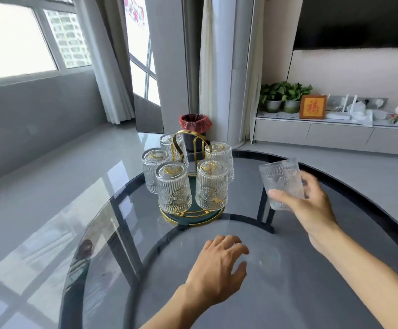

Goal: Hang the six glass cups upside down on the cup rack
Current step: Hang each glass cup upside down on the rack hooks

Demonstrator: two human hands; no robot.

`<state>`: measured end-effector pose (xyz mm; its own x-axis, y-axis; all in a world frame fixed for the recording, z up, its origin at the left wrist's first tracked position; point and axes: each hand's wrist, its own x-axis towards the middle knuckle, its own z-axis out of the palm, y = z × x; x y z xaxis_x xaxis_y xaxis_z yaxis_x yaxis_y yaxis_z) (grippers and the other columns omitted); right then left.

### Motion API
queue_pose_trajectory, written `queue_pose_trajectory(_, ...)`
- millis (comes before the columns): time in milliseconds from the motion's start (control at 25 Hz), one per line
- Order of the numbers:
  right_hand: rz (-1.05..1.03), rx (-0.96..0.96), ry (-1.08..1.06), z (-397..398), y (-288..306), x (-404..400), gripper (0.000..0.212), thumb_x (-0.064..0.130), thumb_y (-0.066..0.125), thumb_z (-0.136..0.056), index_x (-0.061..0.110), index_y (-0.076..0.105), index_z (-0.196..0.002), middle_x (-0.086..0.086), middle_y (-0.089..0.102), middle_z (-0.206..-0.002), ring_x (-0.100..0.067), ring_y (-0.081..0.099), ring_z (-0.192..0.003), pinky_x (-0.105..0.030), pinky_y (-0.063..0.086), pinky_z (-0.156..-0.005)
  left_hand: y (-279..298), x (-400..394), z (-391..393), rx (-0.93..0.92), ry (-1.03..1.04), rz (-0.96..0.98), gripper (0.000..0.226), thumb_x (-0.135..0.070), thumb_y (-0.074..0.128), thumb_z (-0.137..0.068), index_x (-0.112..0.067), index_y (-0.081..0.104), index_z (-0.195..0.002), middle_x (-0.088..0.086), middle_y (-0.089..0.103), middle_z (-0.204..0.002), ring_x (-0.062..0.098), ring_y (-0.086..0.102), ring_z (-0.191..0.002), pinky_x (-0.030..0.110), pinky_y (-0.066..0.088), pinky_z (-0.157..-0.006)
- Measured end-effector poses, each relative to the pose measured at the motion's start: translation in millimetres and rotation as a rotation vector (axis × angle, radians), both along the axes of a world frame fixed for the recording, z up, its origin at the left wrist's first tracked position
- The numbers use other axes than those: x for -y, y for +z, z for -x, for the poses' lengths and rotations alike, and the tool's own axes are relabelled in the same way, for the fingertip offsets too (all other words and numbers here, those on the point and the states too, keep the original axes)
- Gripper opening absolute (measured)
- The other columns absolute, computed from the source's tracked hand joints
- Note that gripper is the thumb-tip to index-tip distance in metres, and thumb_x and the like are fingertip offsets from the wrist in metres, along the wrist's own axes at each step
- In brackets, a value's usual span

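Note:
A gold wire cup rack point(191, 216) with a dark green round base stands at the middle of the round glass table point(350, 186). Several ribbed glass cups hang upside down on its pegs, among them the front left cup point(173, 187) and the front right cup point(211, 185). My right hand point(312, 205) grips one more ribbed glass cup point(281, 180) to the right of the rack, held above the table and slightly tilted. My left hand point(219, 264) hovers low over the glass top in front of the rack, fingers spread, holding nothing.
A bin with a red liner point(195, 124) stands on the floor behind the table. A low white cabinet point(335, 131) with potted plants point(283, 96) and a framed sign point(312, 107) runs along the right wall. Grey floor surrounds the table.

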<state>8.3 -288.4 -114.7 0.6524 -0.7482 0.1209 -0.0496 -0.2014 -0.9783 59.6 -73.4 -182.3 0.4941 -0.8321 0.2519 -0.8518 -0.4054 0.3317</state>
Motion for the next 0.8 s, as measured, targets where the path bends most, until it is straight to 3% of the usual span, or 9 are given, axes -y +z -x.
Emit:
queue_pose_trajectory(120,0.026,0.134,0.091,-1.2,69.8,-11.6,0.055,0.036,0.087,-0.066,0.044,0.047,-0.103,0.016,0.060,-0.103,-0.005,0.070,-0.084,-0.035,0.058,-0.070,49.5,-9.0,-12.6,0.103,-0.042,0.402,0.014,-0.019,0.059,-0.089,-0.018,0.068,-0.098,-0.002,0.070,-0.100,0.018,0.063,-0.087,0.031,0.053,-0.077)
queue_pose_trajectory(240,0.100,0.132,0.165,-21.9,124.4,-20.6,0.056,0.039,0.085,-0.067,0.032,0.053,-0.113,0.015,0.062,-0.108,-0.011,0.067,-0.093,-0.036,0.054,-0.068,130.4,-10.6,-60.9,0.246,0.149,0.698,0.011,-0.021,0.056,-0.086,-0.023,0.063,-0.095,-0.005,0.071,-0.090,0.014,0.062,-0.077,0.022,0.048,-0.066)
queue_pose_trajectory(280,0.134,0.131,0.154,-32.6,137.6,-24.9,0.057,0.041,0.085,-0.066,0.031,0.054,-0.112,0.014,0.062,-0.107,-0.012,0.064,-0.096,-0.034,0.051,-0.068,153.5,-12.7,-82.6,0.257,0.235,0.692,0.016,-0.023,0.053,-0.087,-0.024,0.064,-0.100,-0.003,0.073,-0.096,0.016,0.063,-0.082,0.023,0.047,-0.067)
queue_pose_trajectory(360,0.198,0.137,0.076,-57.5,153.6,-31.3,0.062,0.046,0.086,-0.062,0.027,0.053,-0.111,0.004,0.060,-0.111,-0.016,0.059,-0.100,-0.035,0.050,-0.074,177.0,-18.0,-127.8,0.239,0.347,0.474,0.034,-0.024,0.051,-0.091,-0.020,0.063,-0.122,0.006,0.070,-0.123,0.026,0.062,-0.106,0.034,0.049,-0.083)
queue_pose_trajectory(480,0.383,0.163,-0.085,-90.6,158.2,-39.9,0.068,0.045,0.088,-0.059,0.021,0.049,-0.110,-0.002,0.054,-0.112,-0.018,0.052,-0.098,-0.034,0.048,-0.078,166.0,-25.8,-160.4,0.138,0.289,0.139,0.050,-0.019,0.048,-0.095,-0.015,0.047,-0.145,0.008,0.052,-0.150,0.030,0.049,-0.133,0.046,0.043,-0.105)
queue_pose_trajectory(600,0.594,0.166,-0.085,-126.2,160.2,-41.0,0.061,0.042,0.088,-0.059,0.023,0.050,-0.102,0.003,0.055,-0.102,-0.011,0.052,-0.087,-0.024,0.040,-0.066,149.3,-27.5,-177.3,0.103,0.183,0.246,0.052,-0.020,0.046,-0.092,-0.014,0.050,-0.143,0.008,0.056,-0.146,0.029,0.057,-0.125,0.043,0.048,-0.099)
queue_pose_trajectory(680,0.649,0.100,0.005,-151.7,158.1,-39.8,0.055,0.040,0.088,-0.061,0.023,0.053,-0.100,0.002,0.059,-0.107,-0.018,0.057,-0.098,-0.029,0.044,-0.074,145.5,-29.0,-184.7,0.144,0.165,0.295,0.050,-0.022,0.045,-0.092,-0.016,0.053,-0.141,0.006,0.060,-0.142,0.028,0.057,-0.121,0.041,0.047,-0.095)
queue_pose_trajectory(800,0.709,-0.061,0.090,-186.8,145.0,-39.7,0.051,0.039,0.087,-0.064,0.019,0.057,-0.101,0.001,0.061,-0.113,-0.023,0.056,-0.109,-0.028,0.038,-0.077,143.4,-34.5,-189.3,0.170,0.127,0.287,0.046,-0.019,0.047,-0.095,-0.019,0.054,-0.140,0.001,0.061,-0.140,0.022,0.052,-0.117,0.037,0.044,-0.092)
